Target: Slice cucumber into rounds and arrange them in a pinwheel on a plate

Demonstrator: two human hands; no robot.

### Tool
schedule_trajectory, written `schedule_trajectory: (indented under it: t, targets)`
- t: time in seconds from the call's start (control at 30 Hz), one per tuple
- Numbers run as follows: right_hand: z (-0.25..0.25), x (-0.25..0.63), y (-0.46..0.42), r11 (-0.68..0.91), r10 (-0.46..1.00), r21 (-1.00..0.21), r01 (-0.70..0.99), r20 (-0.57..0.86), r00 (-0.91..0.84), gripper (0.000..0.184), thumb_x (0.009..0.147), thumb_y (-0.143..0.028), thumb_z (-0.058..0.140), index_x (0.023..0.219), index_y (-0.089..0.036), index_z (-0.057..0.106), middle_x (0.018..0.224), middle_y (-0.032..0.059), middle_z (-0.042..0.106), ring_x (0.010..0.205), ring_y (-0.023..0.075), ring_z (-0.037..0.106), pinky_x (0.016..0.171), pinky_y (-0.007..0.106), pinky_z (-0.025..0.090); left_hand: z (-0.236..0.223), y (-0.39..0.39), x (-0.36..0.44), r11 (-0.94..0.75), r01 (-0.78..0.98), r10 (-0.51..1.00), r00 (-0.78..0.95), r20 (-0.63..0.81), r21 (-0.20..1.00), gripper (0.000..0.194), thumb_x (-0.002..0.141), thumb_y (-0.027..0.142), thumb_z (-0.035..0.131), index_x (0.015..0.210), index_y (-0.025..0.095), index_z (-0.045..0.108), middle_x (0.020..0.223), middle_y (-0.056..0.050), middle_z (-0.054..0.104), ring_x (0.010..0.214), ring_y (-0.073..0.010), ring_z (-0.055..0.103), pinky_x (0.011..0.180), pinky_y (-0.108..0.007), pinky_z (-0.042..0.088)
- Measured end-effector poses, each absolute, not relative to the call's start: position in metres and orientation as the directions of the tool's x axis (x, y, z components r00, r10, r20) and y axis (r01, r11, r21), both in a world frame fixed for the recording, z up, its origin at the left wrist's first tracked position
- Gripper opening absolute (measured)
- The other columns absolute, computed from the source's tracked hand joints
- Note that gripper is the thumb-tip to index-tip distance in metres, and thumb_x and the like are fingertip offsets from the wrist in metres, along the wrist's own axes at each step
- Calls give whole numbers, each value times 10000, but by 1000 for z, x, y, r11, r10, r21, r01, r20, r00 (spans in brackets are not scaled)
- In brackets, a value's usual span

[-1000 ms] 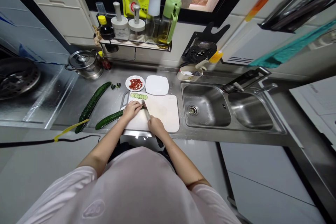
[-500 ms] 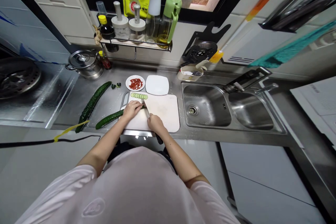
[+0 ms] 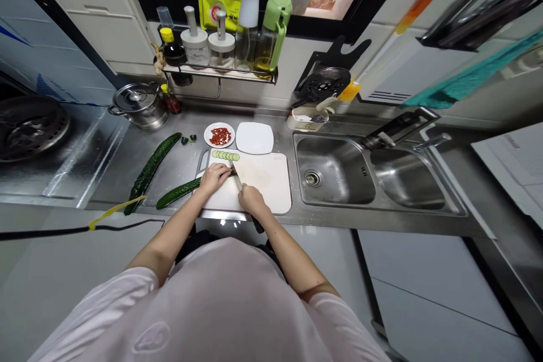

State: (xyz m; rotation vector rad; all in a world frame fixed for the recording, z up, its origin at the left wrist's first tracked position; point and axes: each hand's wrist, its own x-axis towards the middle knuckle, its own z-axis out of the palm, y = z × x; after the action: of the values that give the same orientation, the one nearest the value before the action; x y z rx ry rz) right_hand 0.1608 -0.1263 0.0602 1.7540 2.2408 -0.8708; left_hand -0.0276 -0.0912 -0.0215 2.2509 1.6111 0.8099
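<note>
A white cutting board (image 3: 267,178) lies on the steel counter in front of me. My left hand (image 3: 213,176) is curled over a long green cucumber (image 3: 177,193) that runs off the board's left edge, pinning it down. My right hand (image 3: 251,200) is closed round the handle of a knife (image 3: 236,180), whose blade stands right against my left fingers at the cucumber's cut end. A row of several cucumber slices (image 3: 225,155) lies along the board's far edge.
A second whole cucumber (image 3: 151,167) lies further left on the counter, with cut ends (image 3: 188,139) behind it. A small plate of red bits (image 3: 219,135) and an empty white plate (image 3: 254,138) sit behind the board. A lidded pot (image 3: 138,103) stands at back left, a double sink (image 3: 335,171) on the right.
Both hands stay in place over the cucumber; my right hand and the knife shift only slightly between frames. The view has moved a little.
</note>
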Motion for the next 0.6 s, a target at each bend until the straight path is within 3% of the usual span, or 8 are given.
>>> schedule_trajectory:
  t: [0.6]
  targets:
    - [64,151,-114,130,823,-331,935,-489,-288,312,903,-169,395,1150,-114,577,1119,163,655,1042,251,619,815,308,452,-22,-91,-27,-359,788,927,238,291,500,260,933,330,468,1007,244,701,994,-50,661,950,-195,556,862,-347,459]
